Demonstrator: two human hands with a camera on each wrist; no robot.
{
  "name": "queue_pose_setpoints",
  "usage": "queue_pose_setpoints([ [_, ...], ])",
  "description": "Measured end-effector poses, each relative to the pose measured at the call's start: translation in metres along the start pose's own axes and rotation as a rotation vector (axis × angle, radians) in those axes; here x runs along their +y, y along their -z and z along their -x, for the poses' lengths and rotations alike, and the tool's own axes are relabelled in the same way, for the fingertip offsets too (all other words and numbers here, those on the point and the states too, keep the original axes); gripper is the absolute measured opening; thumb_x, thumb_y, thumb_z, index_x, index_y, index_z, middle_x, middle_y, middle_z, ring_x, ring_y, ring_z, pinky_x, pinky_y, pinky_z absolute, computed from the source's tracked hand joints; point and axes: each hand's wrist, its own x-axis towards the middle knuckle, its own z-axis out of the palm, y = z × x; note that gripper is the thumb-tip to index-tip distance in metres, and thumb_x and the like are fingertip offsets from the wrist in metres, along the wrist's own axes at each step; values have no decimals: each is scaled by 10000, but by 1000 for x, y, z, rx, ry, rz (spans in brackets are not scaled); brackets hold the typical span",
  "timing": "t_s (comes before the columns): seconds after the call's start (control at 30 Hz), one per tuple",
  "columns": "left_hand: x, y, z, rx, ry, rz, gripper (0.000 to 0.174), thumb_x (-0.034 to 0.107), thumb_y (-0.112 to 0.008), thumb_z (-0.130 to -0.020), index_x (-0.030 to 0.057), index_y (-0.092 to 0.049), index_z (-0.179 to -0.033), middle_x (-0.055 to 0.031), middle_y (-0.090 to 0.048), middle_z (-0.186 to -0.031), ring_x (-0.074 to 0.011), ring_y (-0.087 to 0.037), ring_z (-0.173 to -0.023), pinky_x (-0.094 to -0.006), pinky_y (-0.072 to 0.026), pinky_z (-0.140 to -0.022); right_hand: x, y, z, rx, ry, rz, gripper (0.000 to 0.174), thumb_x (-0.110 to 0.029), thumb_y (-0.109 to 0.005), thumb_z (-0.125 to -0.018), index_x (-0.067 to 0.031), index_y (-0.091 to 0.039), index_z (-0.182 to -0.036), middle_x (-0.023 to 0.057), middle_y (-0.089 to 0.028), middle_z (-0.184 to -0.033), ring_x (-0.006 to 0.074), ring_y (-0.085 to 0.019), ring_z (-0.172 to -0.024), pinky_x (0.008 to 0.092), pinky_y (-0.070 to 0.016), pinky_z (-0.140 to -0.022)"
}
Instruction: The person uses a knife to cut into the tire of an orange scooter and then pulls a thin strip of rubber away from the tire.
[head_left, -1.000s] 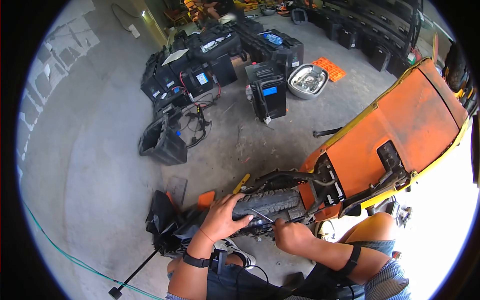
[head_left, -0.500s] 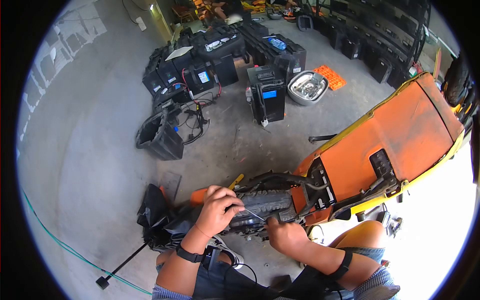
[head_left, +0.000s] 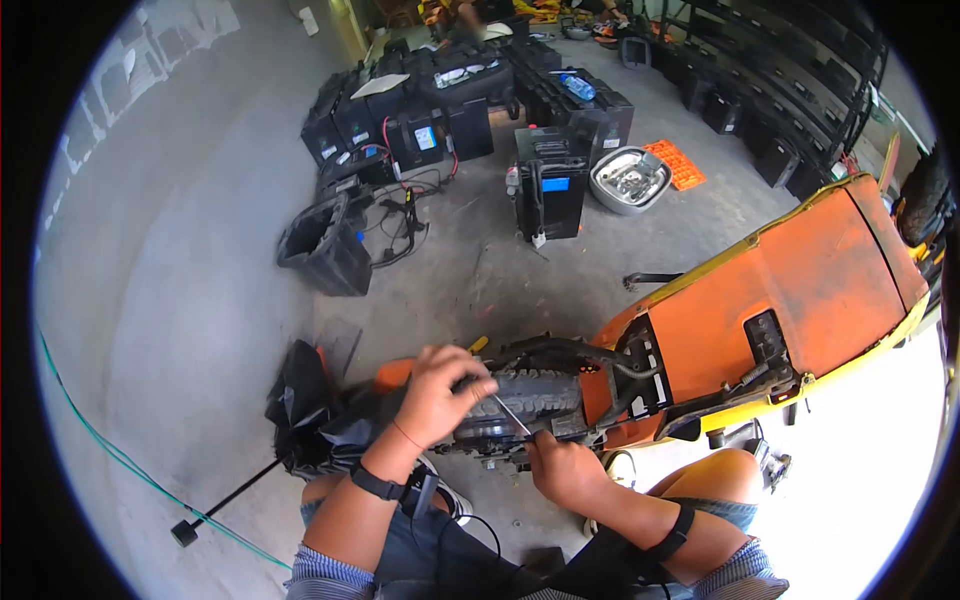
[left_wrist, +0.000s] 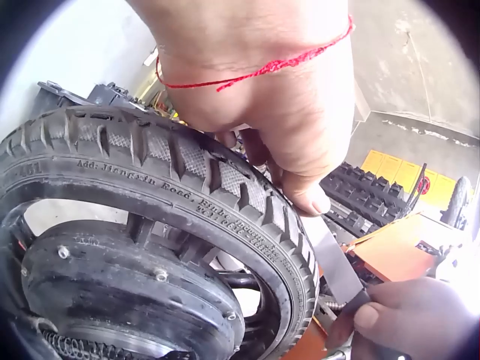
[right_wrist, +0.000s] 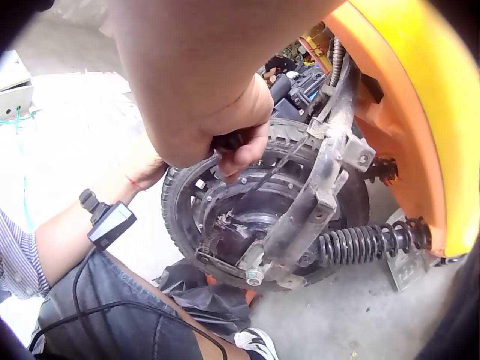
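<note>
- Two bare hands at a tyre (head_left: 540,388), which stands on the bike (head_left: 740,270).
- Right hand (head_left: 568,472): grip pinching, fingers curled round the dark handle end of a blade (left_wrist: 335,264).
- Blade is flat and grey, lying slantwise between the hands, just beside the tread in the left wrist view.
- Left hand (head_left: 437,395): over the tyre, fingers bent, thumb by the far end of the blade. Whether this grip pinches the blade, cannot tell.
- Red string (left_wrist: 289,64) round the left wrist.
- Tyre sidewall carries raised lettering, partly legible; hub (left_wrist: 127,277) dark, with bolts round its edge.
- Right wrist view: metal arm (right_wrist: 326,172) across the wheel side, black spring (right_wrist: 375,238) near it.
- Black bag (head_left: 300,390) on the floor, on the person's left of the wheel.
- Further off, on the floor: bin (head_left: 330,250), battery (head_left: 550,190) with blue label, basin (head_left: 632,182) with small parts, orange mat (head_left: 675,165) next to it.
</note>
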Motion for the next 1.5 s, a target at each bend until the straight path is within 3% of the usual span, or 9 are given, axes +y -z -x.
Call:
queue_pose_setpoints([
  [0.13,-21,11,-2,227,322,124,201,243,-718,-937,46,-697,-968,-85,-691,-942,-248,-613,-929,-370,-473,-859,1,-5,-3,2,-4,-75,248,-228,-554,-1002,6,-526,-926,249,-604,-577,461,-631,-544,546,-519,-514],
  [0.4,-25,16,4,174,176,-21,158,198,-691,-938,41,-695,-956,-101,-679,-925,-292,-602,-927,-386,-474,-849,1,-10,-11,34,48,-148,214,-219,-564,-1006,-15,-529,-956,232,-602,-590,471,-621,-576,556,-496,-527],
  [0.57,-24,20,7,128,190,-61,148,160,-695,-921,16,-693,-958,-145,-671,-963,-340,-599,-975,-393,-476,-876,-8,-5,-20,55,44,-165,249,-274,-537,-1017,-35,-524,-946,235,-606,-576,477,-624,-564,569,-512,-532],
  [1.07,-23,24,14,51,167,-80,153,182,-694,-910,32,-704,-941,-123,-683,-935,-345,-610,-961,-422,-457,-896,-4,-8,-21,22,3,-144,274,-315,-509,-1032,-44,-519,-996,256,-623,-612,497,-630,-600,598,-511,-572],
  [1.33,-24,22,15,34,181,-51,153,185,-687,-914,35,-703,-940,-121,-680,-940,-342,-612,-966,-425,-455,-888,-4,-12,-23,61,40,-89,276,-300,-524,-1023,-31,-519,-960,253,-611,-584,485,-620,-549,586,-507,-529],
  [1.4,-23,20,15,68,107,-134,164,181,-705,-894,18,-692,-900,-123,-692,-915,-333,-638,-913,-425,-509,-809,-2,-14,-23,63,53,-109,277,-302,-526,-1022,-34,-520,-952,250,-607,-575,484,-620,-543,585,-508,-526],
  [1.5,-24,20,15,72,97,-125,167,190,-704,-895,24,-695,-901,-121,-692,-919,-335,-640,-927,-422,-510,-816,-4,-10,-25,45,59,-115,263,-278,-535,-1021,-26,-515,-946,244,-600,-574,477,-621,-551,570,-504,-524],
])
